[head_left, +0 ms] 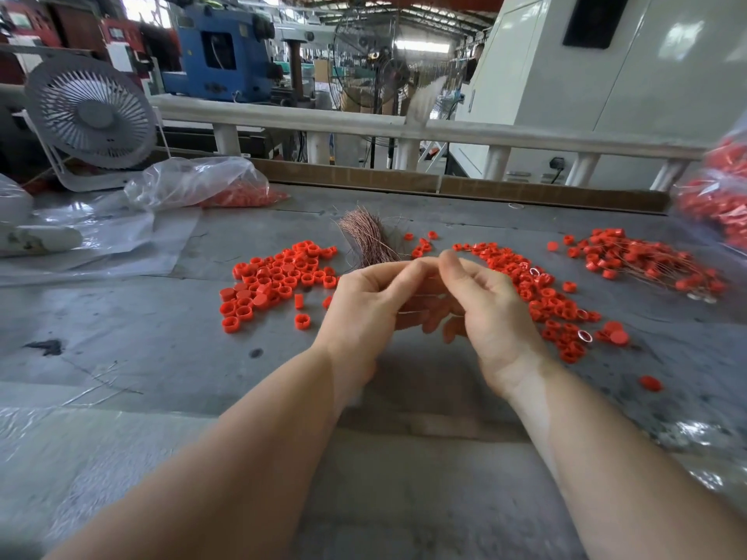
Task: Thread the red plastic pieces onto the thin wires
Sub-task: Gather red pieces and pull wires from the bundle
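My left hand (366,305) and my right hand (483,307) meet fingertip to fingertip above the grey table (161,357), fingers curled, pinching a thin wire that runs between them; no red piece shows in the fingers. A bundle of thin copper wires (370,238) lies just beyond my hands. Loose red plastic pieces lie in a pile on the left (275,282) and another on the right (541,293). Farther right lies a heap of red pieces threaded on wires (642,258).
A white desk fan (91,115) stands at the back left. Clear plastic bags with red pieces lie at the back left (210,187) and the right edge (719,196). A cardboard strip (444,183) and a white rail border the far side.
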`<state>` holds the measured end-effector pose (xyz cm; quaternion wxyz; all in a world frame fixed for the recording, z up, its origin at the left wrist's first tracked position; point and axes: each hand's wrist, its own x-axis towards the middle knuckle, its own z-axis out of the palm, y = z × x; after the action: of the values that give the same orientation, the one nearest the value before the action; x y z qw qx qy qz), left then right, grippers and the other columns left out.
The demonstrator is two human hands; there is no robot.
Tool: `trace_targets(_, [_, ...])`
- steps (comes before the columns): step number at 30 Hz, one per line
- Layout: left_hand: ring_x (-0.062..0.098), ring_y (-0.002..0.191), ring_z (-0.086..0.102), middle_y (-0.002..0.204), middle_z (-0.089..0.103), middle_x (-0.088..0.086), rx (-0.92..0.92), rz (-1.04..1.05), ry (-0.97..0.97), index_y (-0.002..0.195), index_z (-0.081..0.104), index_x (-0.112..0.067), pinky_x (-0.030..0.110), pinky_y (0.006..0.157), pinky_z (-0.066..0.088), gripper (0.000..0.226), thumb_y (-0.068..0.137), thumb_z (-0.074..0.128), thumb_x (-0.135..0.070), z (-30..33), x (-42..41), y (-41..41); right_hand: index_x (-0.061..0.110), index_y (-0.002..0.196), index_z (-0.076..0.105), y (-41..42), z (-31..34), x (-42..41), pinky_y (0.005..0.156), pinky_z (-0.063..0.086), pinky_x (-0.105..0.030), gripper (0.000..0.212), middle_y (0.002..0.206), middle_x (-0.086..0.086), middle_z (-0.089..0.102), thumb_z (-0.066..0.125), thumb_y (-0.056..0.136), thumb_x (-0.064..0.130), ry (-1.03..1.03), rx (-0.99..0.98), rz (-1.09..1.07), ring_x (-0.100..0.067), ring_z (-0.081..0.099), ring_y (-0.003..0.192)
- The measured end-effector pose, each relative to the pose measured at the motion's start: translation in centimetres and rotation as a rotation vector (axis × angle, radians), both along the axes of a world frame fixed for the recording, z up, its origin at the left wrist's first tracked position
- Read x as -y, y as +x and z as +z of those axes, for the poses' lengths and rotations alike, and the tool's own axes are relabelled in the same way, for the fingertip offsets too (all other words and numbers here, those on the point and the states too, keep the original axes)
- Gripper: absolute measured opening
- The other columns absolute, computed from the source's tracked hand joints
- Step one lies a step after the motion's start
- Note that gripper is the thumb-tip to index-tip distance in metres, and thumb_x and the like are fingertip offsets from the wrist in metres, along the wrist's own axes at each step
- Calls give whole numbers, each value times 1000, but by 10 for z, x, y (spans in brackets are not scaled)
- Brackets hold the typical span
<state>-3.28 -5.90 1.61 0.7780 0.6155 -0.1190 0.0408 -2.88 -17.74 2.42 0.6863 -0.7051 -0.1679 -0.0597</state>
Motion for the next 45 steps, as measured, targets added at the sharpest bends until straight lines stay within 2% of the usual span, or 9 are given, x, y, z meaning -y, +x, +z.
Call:
trace_targets(2, [6, 68, 63, 76, 71, -3, -71, 35, -15, 85, 73, -19, 16, 55, 48, 26, 94, 50, -27, 0, -3, 1, 21, 88, 72, 0, 1, 1, 42, 37, -18, 24, 68, 1, 69, 49, 95, 25, -42, 25, -25, -9, 57, 53])
trace_targets(5, [5, 60, 58, 65, 65, -2, -160, 51, -120, 74, 73, -16, 15, 50, 47, 30, 92, 52, -29, 2, -4, 2, 23, 91, 69, 0, 0, 0, 47, 41, -11, 19, 71, 7, 69, 59, 89, 8, -153, 121, -52, 4, 58, 56])
trace_targets(8, [3, 50, 53, 55, 59, -3, -191, 26, -231, 73, 70, -11, 14, 49, 48, 32, 93, 51, -26, 4, -2, 2, 26, 78, 66, 2, -2, 2, 51, 44, -13, 23, 66, 8, 65, 64, 85, 4, -179, 159, -138, 4, 56, 55])
trace_targets(12, [7, 50, 56, 59, 59, 3, -244, -12, -311, 79, 65, -3, 16, 52, 51, 33, 95, 47, -25, 8, -2, 1, 23, 70, 63, 6, -4, 5, 47, 38, -8, 24, 57, 10, 59, 62, 86, 5, -169, 161, -196, 5, 50, 47])
trace_targets(19, [9, 51, 61, 64, 66, 3, -265, -23, -271, 87, 66, -9, 18, 51, 53, 30, 95, 38, -2, 12, -6, -1, 20, 70, 60, 9, -5, 5, 47, 36, -12, 22, 54, 10, 55, 58, 90, 12, -121, 116, -199, -1, 43, 46])
trace_targets(24, [9, 57, 61, 77, 68, 1, -244, -50, -242, 99, 66, -18, 21, 52, 52, 30, 95, 40, -3, 12, -6, -2, 21, 69, 60, 9, -5, 6, 46, 35, -14, 23, 53, 12, 54, 57, 91, 15, -137, 98, -185, -3, 42, 48])
trace_targets(29, [8, 62, 62, 78, 69, -6, -200, -53, -169, 105, 66, -27, 19, 50, 48, 33, 96, 42, -7, 11, -7, -3, 21, 69, 60, 7, -5, 5, 44, 33, -13, 24, 53, 11, 52, 55, 92, 17, -139, 74, -147, -3, 42, 48])
trace_targets(34, [5, 59, 60, 78, 68, -8, -156, -33, -113, 96, 70, -29, 17, 48, 44, 34, 97, 43, -9, 10, -7, -4, 20, 69, 59, 7, -4, 4, 43, 32, -13, 26, 52, 11, 50, 53, 94, 17, -128, 70, -123, -2, 40, 46])
trace_targets(45, [-1, 49, 52, 63, 64, -14, -106, 134, -43, 89, 66, -23, 14, 44, 41, 16, 90, 58, -10, 4, -7, 1, 21, 69, 56, 6, -3, 5, 47, 35, -19, 25, 50, 12, 48, 54, 93, 15, -200, 176, -196, -3, 39, 45])
